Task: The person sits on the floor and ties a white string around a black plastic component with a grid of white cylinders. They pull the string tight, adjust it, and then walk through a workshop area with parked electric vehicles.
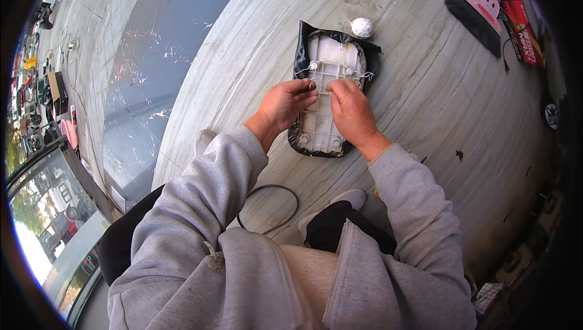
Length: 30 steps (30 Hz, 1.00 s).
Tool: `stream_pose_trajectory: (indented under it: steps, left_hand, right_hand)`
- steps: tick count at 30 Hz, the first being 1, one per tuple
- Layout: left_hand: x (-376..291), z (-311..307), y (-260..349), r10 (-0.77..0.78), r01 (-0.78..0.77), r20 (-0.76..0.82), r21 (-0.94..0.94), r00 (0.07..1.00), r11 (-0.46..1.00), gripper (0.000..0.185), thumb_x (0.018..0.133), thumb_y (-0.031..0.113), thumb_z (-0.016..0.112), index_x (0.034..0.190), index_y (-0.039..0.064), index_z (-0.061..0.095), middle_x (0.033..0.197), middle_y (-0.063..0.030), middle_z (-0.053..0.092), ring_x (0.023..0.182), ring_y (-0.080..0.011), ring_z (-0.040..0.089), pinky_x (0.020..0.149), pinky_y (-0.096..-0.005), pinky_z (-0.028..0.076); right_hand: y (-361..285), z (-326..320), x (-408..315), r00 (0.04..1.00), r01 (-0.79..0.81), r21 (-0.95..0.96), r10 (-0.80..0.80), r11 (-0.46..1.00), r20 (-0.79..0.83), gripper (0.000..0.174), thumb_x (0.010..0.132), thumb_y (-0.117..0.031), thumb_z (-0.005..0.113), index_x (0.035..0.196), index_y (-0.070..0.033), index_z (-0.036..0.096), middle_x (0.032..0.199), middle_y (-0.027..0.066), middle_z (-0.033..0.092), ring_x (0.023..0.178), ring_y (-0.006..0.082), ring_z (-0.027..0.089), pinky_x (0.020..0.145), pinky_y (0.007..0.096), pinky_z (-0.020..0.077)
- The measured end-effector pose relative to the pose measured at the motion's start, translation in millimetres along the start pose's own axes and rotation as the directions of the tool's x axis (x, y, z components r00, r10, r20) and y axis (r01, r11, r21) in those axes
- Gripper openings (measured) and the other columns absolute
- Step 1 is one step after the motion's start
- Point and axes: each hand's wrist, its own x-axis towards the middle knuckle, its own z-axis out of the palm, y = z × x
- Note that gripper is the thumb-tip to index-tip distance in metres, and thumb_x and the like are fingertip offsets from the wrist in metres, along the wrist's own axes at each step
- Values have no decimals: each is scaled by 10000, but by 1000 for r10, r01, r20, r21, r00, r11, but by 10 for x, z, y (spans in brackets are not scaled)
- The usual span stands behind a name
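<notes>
On the floor before me lies a seat pad (321, 116), its ribbed white plastic base facing up. A black cover (302, 56) wraps round its edge, and white string (366, 74) laces across the base near the far end. Over the pad's left side, my left hand (291, 100) pinches something small and thin, perhaps string, between thumb and index finger. Close by on the right, my right hand (353, 109) has its fingers curled together above the base; what they hold is hidden. A ball of white string (362, 28) rests just beyond the pad's far right corner.
A pink and black brush (478, 15) and a red box (524, 33) lie at the upper right. A black cable loop (296, 193) is on the floor near my feet. Glass-fronted furniture or a door (54, 216) stands at the left, with boxes (58, 93) beyond.
</notes>
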Motion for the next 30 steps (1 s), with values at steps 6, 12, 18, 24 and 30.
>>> stream_pose_trajectory:
  steps: [6,12,18,24,30]
  left_hand:
    - [10,-18,-7,-3,3,-3,-4,1000,1000,183,947,153,616,1011,-18,633,966,-93,669,866,-190,657,816,-295,582]
    - [-7,-10,2,-9,9,4,-1,1000,1000,181,948,152,614,1009,-18,632,956,-89,672,857,-187,664,803,-288,586]
    - [4,-20,-5,-29,31,37,-42,999,999,177,948,151,609,1007,-15,634,941,-91,678,849,-190,674,791,-281,591]
    - [-15,-7,16,-60,62,70,-41,996,997,155,942,142,598,989,-1,636,948,-99,676,865,-209,675,812,-316,590]
    - [-49,23,10,-73,70,35,103,997,992,114,916,155,611,949,47,622,915,-52,634,782,-157,590,729,-286,521]
  right_hand:
    - [-9,15,-10,1000,-3,14,3,1000,16,102,884,-37,555,985,-49,543,924,177,562,881,411,576,745,481,480]
    - [-20,10,-15,1000,-8,38,7,999,28,122,887,-43,565,1009,-50,555,933,173,564,886,410,576,752,474,483]
    - [-21,12,-21,999,-46,117,44,992,20,118,893,-39,569,1011,-46,576,961,165,579,899,401,582,766,454,487]
    - [1,-1,-13,1000,-7,163,3,987,23,125,877,-20,579,996,-51,601,945,153,583,898,386,583,770,444,488]
    - [35,-51,29,979,197,-7,-196,980,54,204,802,25,574,976,-71,616,924,121,581,894,345,588,763,429,496]
